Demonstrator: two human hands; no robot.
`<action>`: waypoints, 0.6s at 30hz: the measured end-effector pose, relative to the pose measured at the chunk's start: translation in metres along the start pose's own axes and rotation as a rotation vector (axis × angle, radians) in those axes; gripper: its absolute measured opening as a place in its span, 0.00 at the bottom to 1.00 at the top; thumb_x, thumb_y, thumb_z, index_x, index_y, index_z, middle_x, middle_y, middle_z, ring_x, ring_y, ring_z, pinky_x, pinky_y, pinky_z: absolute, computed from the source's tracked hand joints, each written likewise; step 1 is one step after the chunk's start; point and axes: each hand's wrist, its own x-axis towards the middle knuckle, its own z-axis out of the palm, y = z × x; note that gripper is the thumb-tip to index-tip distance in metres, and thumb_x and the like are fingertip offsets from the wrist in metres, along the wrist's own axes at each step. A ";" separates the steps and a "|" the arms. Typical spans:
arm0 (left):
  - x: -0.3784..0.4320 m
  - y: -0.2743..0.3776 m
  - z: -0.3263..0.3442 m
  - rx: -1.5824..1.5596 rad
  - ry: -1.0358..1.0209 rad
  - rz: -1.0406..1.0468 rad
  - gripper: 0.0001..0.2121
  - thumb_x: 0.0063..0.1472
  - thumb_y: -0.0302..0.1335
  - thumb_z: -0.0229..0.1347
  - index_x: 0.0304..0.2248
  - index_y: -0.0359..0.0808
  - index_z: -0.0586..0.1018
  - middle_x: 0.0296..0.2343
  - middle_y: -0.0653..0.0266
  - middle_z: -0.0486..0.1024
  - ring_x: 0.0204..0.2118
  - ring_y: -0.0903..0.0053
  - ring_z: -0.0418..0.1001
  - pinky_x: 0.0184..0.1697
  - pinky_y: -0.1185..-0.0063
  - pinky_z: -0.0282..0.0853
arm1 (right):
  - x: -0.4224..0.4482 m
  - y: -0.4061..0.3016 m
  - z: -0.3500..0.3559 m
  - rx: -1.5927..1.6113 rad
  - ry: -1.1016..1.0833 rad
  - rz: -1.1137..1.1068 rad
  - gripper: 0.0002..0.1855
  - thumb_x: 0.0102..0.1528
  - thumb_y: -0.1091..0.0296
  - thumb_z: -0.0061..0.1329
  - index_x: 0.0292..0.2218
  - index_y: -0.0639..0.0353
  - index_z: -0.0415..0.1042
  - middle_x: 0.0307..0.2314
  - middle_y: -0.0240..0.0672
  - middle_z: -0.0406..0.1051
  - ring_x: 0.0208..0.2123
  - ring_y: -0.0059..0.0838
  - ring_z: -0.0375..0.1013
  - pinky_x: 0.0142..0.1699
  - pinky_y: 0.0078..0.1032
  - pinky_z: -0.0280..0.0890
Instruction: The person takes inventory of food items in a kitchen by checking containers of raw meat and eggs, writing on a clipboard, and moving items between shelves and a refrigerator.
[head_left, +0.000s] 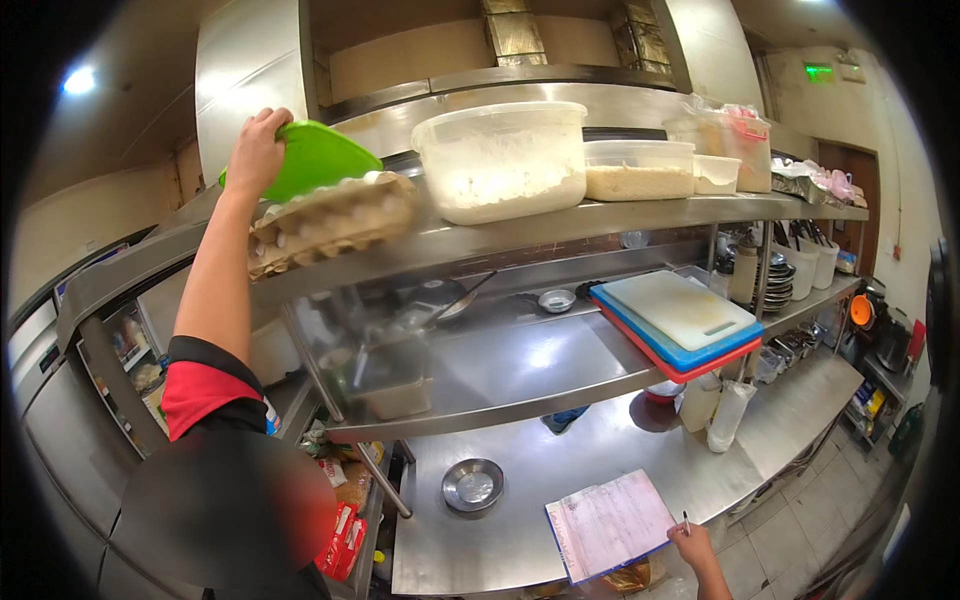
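Note:
My right hand (694, 547) holds a dark pen (685, 519), upright, beside the right edge of a clipboard or folder with a handwritten paper sheet (615, 517). The sheet's blue backing shows along its lower edge. My left hand is out of view. Left of the paper, a round metal bowl (473, 484) rests on the stainless steel counter (442, 555).
At left, a co-worker's raised hand (259, 146) grips a green plastic sheet or lid (319, 159) behind blurred egg cartons (330, 221) on the top shelf. Flour-like contents fill a large tub (502, 161). Stacked cutting boards (679, 311) overhang the middle shelf.

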 end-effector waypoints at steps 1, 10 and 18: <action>0.008 0.001 -0.006 0.019 0.027 0.029 0.12 0.53 0.18 0.53 0.37 0.38 0.76 0.34 0.59 0.76 0.41 0.57 0.72 0.45 0.65 0.70 | -0.001 0.012 0.003 -0.019 -0.003 0.005 0.15 0.50 0.59 0.56 0.31 0.63 0.80 0.21 0.41 0.75 0.26 0.30 0.75 0.34 0.30 0.67; 0.053 0.090 -0.058 0.097 0.294 0.283 0.14 0.56 0.23 0.59 0.42 0.46 0.77 0.34 0.69 0.75 0.41 0.66 0.74 0.44 0.68 0.72 | -0.002 0.001 0.035 -0.283 -0.157 0.003 0.16 0.51 0.52 0.55 0.32 0.54 0.82 0.26 0.44 0.79 0.30 0.40 0.79 0.38 0.33 0.71; 0.079 0.223 -0.046 -0.124 0.362 0.484 0.12 0.51 0.17 0.58 0.36 0.38 0.77 0.30 0.57 0.72 0.37 0.58 0.72 0.40 0.68 0.71 | 0.031 0.017 0.048 -0.243 -0.362 -0.056 0.15 0.52 0.54 0.55 0.33 0.56 0.82 0.24 0.43 0.79 0.28 0.36 0.79 0.37 0.32 0.71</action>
